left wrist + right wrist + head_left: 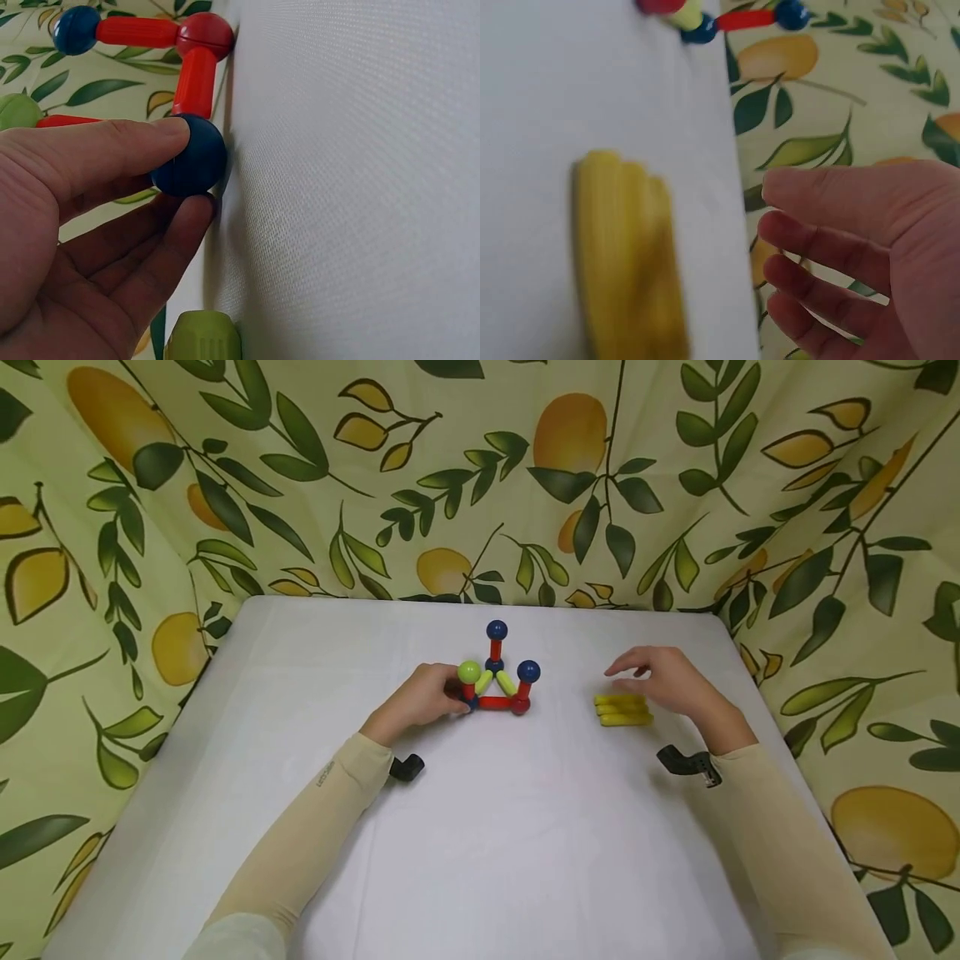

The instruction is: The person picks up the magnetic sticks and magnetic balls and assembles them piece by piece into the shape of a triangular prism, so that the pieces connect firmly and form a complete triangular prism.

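A magnetic ball-and-rod frame [495,702] stands on the table, with a three-cornered base of red and light green rods. Three red uprights rise from it, topped by a green ball [468,672] and two blue balls. My left hand [429,695] pinches the blue ball [196,159] at the base's left corner between thumb and fingers. My right hand [667,677] hovers by several yellow rods [624,711] lying side by side. Its fingers are loosely bent and hold nothing; in the right wrist view the rods [626,255] are apart from the fingertips.
A light green rod end [202,337] shows at the bottom of the left wrist view. The white-covered table [480,835] ends at the back against a leaf-and-fruit-patterned curtain [450,485]. Wrist cameras [682,762] stick out from both sleeves.
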Demonstrator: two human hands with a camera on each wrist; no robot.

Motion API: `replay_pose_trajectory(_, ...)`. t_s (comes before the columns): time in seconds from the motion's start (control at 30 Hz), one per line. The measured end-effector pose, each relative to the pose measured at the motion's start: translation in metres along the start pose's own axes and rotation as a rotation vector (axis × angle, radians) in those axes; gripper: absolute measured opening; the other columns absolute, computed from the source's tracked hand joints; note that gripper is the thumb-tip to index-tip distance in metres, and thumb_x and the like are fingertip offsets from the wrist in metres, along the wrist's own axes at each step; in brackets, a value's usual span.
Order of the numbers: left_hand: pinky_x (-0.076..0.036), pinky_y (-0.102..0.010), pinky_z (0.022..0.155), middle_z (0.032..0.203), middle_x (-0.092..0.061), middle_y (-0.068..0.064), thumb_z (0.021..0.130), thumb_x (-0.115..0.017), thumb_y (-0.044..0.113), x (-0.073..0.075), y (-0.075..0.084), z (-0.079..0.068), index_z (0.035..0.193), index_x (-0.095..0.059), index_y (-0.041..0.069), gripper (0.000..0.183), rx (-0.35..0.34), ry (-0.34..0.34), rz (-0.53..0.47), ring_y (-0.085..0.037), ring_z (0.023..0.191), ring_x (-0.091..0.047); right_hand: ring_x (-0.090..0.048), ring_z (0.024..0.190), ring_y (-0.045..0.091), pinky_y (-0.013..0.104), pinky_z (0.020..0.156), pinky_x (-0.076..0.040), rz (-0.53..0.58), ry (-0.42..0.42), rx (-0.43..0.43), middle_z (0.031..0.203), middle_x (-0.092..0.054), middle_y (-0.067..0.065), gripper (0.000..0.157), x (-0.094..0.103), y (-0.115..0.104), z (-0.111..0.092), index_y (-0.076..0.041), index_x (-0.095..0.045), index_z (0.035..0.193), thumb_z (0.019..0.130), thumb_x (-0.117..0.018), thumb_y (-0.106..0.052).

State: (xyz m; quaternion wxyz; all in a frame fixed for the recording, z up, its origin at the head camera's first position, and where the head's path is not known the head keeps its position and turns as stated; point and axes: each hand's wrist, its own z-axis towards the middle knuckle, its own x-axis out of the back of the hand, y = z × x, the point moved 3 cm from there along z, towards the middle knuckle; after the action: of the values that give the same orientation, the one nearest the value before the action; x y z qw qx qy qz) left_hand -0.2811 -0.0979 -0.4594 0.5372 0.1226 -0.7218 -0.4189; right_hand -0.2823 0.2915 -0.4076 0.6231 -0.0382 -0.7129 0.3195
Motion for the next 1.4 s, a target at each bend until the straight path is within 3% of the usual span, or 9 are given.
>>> replay_pose_trajectory(0.13, -0.057, -0.04, 0.098, 0.111, -0.075, -0.008, 0.09, -0.089, 0.007, -0.001, 0.004, 0.004, 0.125, -0.075, 0.002, 0.038, 0.0, -0.01, 0.0, -0.025, 0.1, -0.066, -0.065, 0.102, 0.033, 0.046, 0.086, -0.054, -0.024, -0.039, -0.081, 0.117, -0.077, 0.014, 0.015, -0.008, 0.02, -0.01, -0.006, -0.085, 0.112, 0.101, -0.079, -0.015)
replay_pose_trajectory(0.33, -0.057, -0.039, 0.097, 0.111, -0.075, -0.007, 0.09, -0.09, 0.007, 0.001, 0.001, 0.0, 0.124, -0.075, 0.002, 0.038, 0.04, -0.007, 0.0, -0.024, 0.1, -0.067, -0.064, 0.094, 0.028, 0.036, 0.078, -0.053, -0.017, -0.061, -0.101, 0.112, -0.078, 0.012, 0.013, -0.021, 0.034, -0.006, -0.005, -0.085, 0.11, 0.1, -0.079, -0.012)
replay_pose_trajectory(0.73, -0.056, -0.041, 0.099, 0.112, -0.075, -0.008, 0.091, -0.09, 0.008, 0.003, 0.001, 0.002, 0.125, -0.074, 0.002, 0.038, 0.015, -0.002, 0.01, -0.025, 0.102, -0.066, -0.065, 0.098, 0.028, 0.043, 0.084, -0.054, -0.038, -0.077, -0.11, 0.116, -0.077, 0.012, 0.019, -0.022, 0.033, 0.002, -0.005, -0.084, 0.115, 0.099, -0.08, -0.015)
replay_pose_trajectory(1.1, -0.057, -0.04, 0.096, 0.11, -0.075, -0.007, 0.09, -0.09, 0.008, 0.001, -0.003, -0.002, 0.124, -0.075, 0.003, 0.037, 0.026, 0.004, -0.004, -0.025, 0.099, -0.065, -0.068, 0.109, 0.038, 0.058, 0.096, -0.055, -0.086, -0.125, -0.073, 0.119, -0.076, 0.019, 0.023, -0.026, 0.027, 0.008, 0.002, -0.081, 0.118, 0.099, -0.08, -0.01)
replay_pose_trajectory(1.27, -0.057, -0.04, 0.095, 0.108, -0.075, -0.007, 0.09, -0.09, 0.007, 0.001, -0.002, -0.001, 0.123, -0.075, 0.002, 0.037, 0.02, 0.01, 0.004, -0.025, 0.097, -0.065, -0.067, 0.108, 0.038, 0.055, 0.095, -0.056, -0.087, -0.129, -0.085, 0.119, -0.075, 0.018, 0.027, -0.026, 0.025, 0.012, 0.002, -0.08, 0.122, 0.098, -0.08, -0.011)
replay_pose_trajectory(1.4, -0.057, -0.04, 0.097, 0.109, -0.075, -0.007, 0.09, -0.09, 0.008, 0.0, -0.003, -0.001, 0.124, -0.075, 0.002, 0.037, 0.02, 0.007, 0.014, -0.025, 0.098, -0.066, -0.064, 0.1, 0.032, 0.05, 0.087, -0.055, -0.043, -0.063, -0.063, 0.113, -0.074, 0.013, 0.028, -0.018, 0.017, 0.013, -0.002, -0.078, 0.124, 0.098, -0.08, -0.012)
